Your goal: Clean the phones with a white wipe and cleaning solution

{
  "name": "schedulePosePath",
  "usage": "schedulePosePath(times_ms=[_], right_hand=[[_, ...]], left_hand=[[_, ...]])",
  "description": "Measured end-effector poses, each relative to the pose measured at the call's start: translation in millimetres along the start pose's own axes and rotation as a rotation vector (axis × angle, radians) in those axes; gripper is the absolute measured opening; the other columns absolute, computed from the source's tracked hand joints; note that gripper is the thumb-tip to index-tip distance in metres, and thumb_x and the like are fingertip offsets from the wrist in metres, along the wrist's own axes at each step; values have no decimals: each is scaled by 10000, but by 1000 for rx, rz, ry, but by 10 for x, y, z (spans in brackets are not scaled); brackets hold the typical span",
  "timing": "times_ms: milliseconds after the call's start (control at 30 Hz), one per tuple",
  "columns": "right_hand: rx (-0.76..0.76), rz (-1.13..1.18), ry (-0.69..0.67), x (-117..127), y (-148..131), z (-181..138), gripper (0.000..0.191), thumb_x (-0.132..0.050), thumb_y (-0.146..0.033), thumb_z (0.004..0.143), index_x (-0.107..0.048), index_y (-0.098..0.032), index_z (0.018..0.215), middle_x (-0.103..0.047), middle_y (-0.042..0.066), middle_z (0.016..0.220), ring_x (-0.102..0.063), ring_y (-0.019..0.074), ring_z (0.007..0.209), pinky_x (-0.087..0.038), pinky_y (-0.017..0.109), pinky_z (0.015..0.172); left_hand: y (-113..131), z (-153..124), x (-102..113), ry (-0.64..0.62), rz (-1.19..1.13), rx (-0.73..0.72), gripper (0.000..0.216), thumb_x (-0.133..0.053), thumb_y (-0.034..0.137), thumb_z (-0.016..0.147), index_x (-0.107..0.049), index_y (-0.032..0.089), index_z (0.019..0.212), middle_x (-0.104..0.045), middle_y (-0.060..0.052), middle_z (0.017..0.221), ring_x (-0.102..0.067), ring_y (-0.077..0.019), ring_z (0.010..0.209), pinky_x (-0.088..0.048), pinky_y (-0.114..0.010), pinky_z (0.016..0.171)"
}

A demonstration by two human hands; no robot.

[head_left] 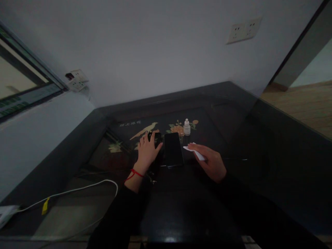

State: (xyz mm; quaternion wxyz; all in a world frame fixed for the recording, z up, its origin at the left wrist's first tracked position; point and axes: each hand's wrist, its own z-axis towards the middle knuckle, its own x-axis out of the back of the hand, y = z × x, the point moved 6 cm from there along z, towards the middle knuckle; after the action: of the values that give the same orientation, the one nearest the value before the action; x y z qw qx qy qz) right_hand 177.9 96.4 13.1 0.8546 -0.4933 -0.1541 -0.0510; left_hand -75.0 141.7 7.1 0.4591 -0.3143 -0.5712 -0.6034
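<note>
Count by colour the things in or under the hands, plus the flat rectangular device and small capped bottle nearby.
White: 2 (small white capped bottle; thin white sheet in the right hand)
Black: 2 (flat black rectangular device; small black object under the left hand)
Total: 4

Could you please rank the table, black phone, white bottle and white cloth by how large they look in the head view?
1. Table
2. Black phone
3. White bottle and white cloth: unsure, since the right hand partly covers the cloth.
</note>
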Motion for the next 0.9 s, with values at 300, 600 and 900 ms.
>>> schedulePosePath(times_ms=[300,600,900], right_hand=[[-435,431,172,-328,486,196,332,-558,-423,835,-708,-147,942,-745,101,943,-704,246,869,-574,385,767],[-575,669,199,-501,697,199,277,-695,-400,746,-686,-159,883,-749,95,918,-710,250,862,-587,404,779],[-572,649,117,-397,461,87,253,-673,-394,806,-690,-161,903,-751,110,955,-722,265,871,-621,418,747]], left_hand=[[286,-358,-392,-142,-807,73,575,-496,286,863,-378,230,1423,-418,-80,1494,-395,-217,1365,-369,-379,1093],[242,-387,-501,-158,-1320,394,556,-507,169,830,-412,159,1377,-422,-129,1484,-380,-193,1376,-319,-324,1122],[513,-631,-414,-387,-1638,444,560,-577,266,836,-416,271,1373,-622,-72,1270,-650,-221,1046,-522,-380,908]])
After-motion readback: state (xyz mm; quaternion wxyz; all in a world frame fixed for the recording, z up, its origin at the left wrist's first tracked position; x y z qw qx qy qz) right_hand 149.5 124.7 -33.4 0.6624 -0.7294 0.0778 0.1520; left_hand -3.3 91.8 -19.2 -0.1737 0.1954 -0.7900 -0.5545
